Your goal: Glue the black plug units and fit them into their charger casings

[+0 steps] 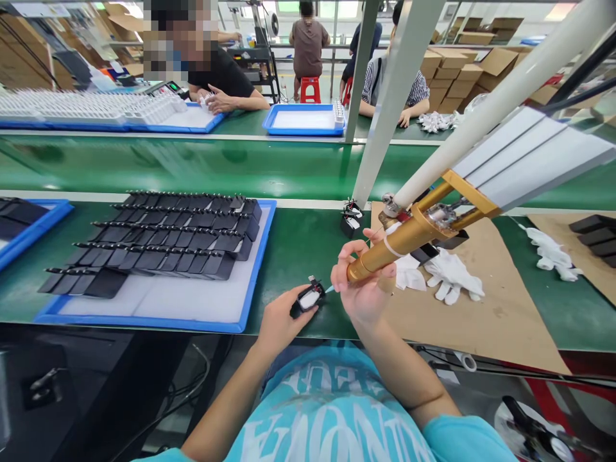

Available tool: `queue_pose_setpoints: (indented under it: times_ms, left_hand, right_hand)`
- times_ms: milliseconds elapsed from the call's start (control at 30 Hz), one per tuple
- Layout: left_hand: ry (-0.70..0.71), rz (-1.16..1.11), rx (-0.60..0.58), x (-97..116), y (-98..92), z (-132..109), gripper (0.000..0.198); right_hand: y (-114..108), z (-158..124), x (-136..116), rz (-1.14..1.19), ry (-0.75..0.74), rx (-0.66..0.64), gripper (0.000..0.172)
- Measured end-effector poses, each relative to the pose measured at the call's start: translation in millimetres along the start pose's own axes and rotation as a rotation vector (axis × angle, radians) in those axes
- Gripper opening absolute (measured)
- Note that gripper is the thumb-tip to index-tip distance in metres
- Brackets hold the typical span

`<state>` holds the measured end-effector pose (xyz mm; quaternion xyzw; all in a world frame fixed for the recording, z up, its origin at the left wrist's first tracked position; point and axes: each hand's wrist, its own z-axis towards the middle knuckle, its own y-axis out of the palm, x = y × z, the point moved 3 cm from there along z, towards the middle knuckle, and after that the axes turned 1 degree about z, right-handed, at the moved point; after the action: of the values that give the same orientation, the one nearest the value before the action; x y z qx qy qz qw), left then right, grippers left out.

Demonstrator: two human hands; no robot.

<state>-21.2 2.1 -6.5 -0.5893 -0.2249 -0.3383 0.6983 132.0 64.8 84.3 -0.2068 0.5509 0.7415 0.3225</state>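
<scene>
My left hand [282, 321] is closed on a small black part with a white face [309, 298], held just above the near edge of the green bench. My right hand [362, 282] is wrapped round the gold barrel of a dispensing tool [399, 240] that hangs from a white tube and a gold bracket. The tool's thin tip points at the small part, almost touching it.
A blue tray [250, 282] with rows of several black parts lies to the left. White gloves [452, 276] rest on a cardboard sheet [505, 314] to the right. A small black part [350, 218] stands behind. Other people work across the green conveyor [192, 167].
</scene>
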Motion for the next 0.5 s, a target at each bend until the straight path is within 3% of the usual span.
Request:
queue_pose_setpoints:
  times_ms: [233,500]
  left_hand:
    - [0.055,-0.029,0.027,18.6,-8.3,0.7,0.041]
    - [0.098,-0.01,0.042,29.2,-13.0,0.5,0.04]
  right_hand:
    - [0.2,-2.1,0.7,-0.032,-0.002,0.0,0.048]
    - [0.2,-4.2,-3.6,-0.04,-0.023,0.006,0.038]
